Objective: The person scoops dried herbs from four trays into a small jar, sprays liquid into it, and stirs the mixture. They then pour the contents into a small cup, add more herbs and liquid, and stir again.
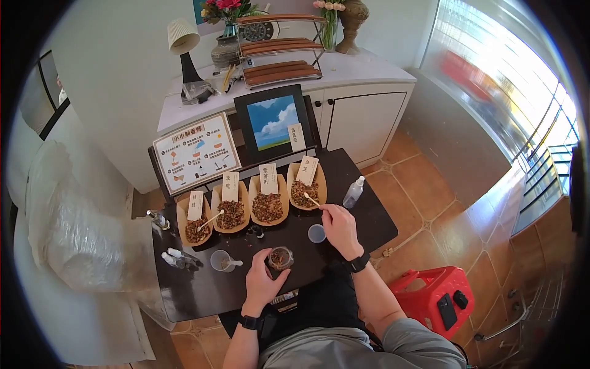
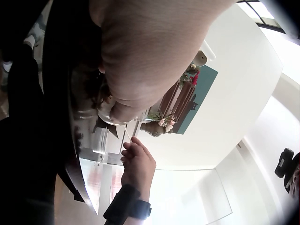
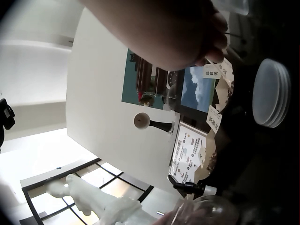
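Observation:
My left hand (image 1: 263, 284) grips a small clear jar (image 1: 281, 258) from its left side, thumb near and fingers curled round the far side. Dried brown bits lie inside the jar. Pinched between the fingertips of my right hand (image 1: 342, 230) is the end of a thin, pale little spoon (image 1: 311, 198). Its tip rests in the dried, chopped herbs of the far-right paper tray (image 1: 291, 195). In the left wrist view the spoon's stick (image 2: 127, 133) shows beyond my left hand (image 2: 140, 61). Just left of my right hand lies a round translucent lid (image 1: 316, 234).
Three more paper trays (image 1: 284, 215) of herbs with label cards stand leftward; one holds another spoon (image 1: 211, 220). A plastic cup (image 1: 221, 261), several small bottles (image 1: 175, 258) and a spray bottle (image 1: 353, 192) share the dark table (image 1: 203, 295). Behind stand an instruction board (image 1: 196, 150) and picture (image 1: 270, 123).

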A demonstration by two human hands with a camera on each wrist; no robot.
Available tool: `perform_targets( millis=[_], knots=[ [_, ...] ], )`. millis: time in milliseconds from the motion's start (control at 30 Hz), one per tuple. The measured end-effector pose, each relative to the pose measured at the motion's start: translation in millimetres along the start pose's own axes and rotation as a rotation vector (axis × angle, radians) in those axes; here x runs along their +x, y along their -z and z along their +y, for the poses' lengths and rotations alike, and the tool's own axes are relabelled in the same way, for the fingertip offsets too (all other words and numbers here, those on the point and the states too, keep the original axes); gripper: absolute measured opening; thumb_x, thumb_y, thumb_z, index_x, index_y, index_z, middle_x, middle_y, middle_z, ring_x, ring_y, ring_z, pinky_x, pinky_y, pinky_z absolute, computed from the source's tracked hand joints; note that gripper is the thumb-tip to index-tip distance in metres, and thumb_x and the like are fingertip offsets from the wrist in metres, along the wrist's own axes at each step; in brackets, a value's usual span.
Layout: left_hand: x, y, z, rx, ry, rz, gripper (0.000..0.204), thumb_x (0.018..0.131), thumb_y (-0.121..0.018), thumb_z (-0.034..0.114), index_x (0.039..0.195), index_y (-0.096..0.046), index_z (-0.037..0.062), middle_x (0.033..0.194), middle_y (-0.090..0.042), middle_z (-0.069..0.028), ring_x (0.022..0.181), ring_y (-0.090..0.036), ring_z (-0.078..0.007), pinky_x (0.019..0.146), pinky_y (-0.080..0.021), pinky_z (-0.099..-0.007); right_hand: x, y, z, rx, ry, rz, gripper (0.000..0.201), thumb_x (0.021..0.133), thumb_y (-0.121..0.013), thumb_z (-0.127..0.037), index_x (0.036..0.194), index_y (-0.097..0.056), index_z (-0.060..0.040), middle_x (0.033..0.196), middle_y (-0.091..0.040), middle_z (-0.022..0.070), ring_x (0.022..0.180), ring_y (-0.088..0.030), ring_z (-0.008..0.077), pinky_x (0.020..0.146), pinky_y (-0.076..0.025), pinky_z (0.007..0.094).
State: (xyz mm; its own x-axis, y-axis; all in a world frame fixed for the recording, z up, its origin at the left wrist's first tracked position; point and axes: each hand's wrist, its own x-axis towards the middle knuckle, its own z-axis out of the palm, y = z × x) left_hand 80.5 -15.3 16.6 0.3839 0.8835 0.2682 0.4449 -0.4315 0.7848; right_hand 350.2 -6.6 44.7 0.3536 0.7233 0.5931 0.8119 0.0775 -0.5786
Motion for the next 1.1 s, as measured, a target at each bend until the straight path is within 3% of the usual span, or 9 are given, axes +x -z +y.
perform_targets(
  millis=[200,267,300,533,667,933,1100],
  knots=[
    [-0.3,-2.4,-6.5,0.023,-0.05,0.013,0.072,0.078,-0.091,0.02,0.138,-0.054,0.0053,0.136,-0.062,-0.0112,0.064,-0.061,-0.0179,0.062,-0.054,-0.0315,-3.5,-10.3,1.3,0.068,0.077,-0.115,0.012,0.094,-0.064,-0.004,0.101,-0.073,-0.0007,0.094,-0.074,0.0181,0.09,-0.071,0.0373,0.08,-0.057,0.0452],
    [-0.1,-0.2,-3.5,0.015,-0.028,0.009,0.072,0.078,-0.091,0.02,0.138,-0.054,0.0054,0.136,-0.062,-0.0112,0.064,-0.061,-0.0179,0.062,-0.053,-0.0315,0.7,-9.2,-0.2,-0.001,0.009,-0.039,0.012,0.094,-0.064,-0.004,0.104,-0.071,-0.0017,0.093,-0.074,0.0183,0.089,-0.071,0.0383,0.079,-0.057,0.0463],
    [-0.5,0.5,-2.5,0.002,-0.01,-0.005,0.073,0.078,-0.091,0.02,0.138,-0.054,0.0055,0.136,-0.062,-0.0112,0.064,-0.061,-0.0178,0.062,-0.053,-0.0314,0.7,-6.4,-0.8,-0.011,-0.092,-0.092,0.011,0.094,-0.064,-0.004,0.104,-0.069,-0.002,0.092,-0.074,0.0191,0.089,-0.071,0.0386,0.077,-0.057,0.0468],
    [-0.7,-1.5,-6.6,0.026,-0.045,0.004,0.072,0.078,-0.091,0.021,0.138,-0.054,0.0055,0.135,-0.062,-0.011,0.065,-0.062,-0.0187,0.062,-0.053,-0.0321,16.3,-19.8,7.8,0.045,-0.033,0.013,0.01,0.094,-0.065,-0.003,0.103,-0.069,-0.0017,0.089,-0.072,0.0205,0.085,-0.071,0.0398,0.074,-0.057,0.0465],
    [-1.0,-1.0,-4.8,0.008,-0.04,0.014,0.071,0.078,-0.091,0.02,0.137,-0.055,0.0055,0.135,-0.062,-0.0111,0.065,-0.061,-0.0193,0.063,-0.053,-0.0326,15.7,-26.2,10.9,0.047,-0.081,-0.08,0.009,0.095,-0.066,-0.005,0.101,-0.07,-0.0012,0.09,-0.073,0.0211,0.086,-0.072,0.0401,0.075,-0.058,0.0457],
    [-0.5,-0.2,-2.0,-0.008,-0.028,0.021,0.072,0.076,-0.092,0.019,0.137,-0.056,0.0036,0.134,-0.063,-0.0101,0.065,-0.058,-0.017,0.063,-0.053,-0.0316,8.2,-2.9,21.6,-0.011,-0.068,0.051,0.008,0.095,-0.066,-0.006,0.1,-0.07,-0.0012,0.09,-0.073,0.0186,0.084,-0.071,0.0397,0.076,-0.058,0.0457],
    [-1.1,-2.2,-4.3,-0.015,-0.034,0.029,0.073,0.076,-0.092,0.019,0.138,-0.055,0.0038,0.134,-0.062,-0.0105,0.065,-0.058,-0.0168,0.063,-0.053,-0.0314,1.9,5.4,15.7,0.045,-0.065,-0.093,0.009,0.094,-0.067,-0.003,0.101,-0.071,-0.0014,0.089,-0.073,0.0178,0.084,-0.071,0.038,0.074,-0.057,0.0439]
  ],
)
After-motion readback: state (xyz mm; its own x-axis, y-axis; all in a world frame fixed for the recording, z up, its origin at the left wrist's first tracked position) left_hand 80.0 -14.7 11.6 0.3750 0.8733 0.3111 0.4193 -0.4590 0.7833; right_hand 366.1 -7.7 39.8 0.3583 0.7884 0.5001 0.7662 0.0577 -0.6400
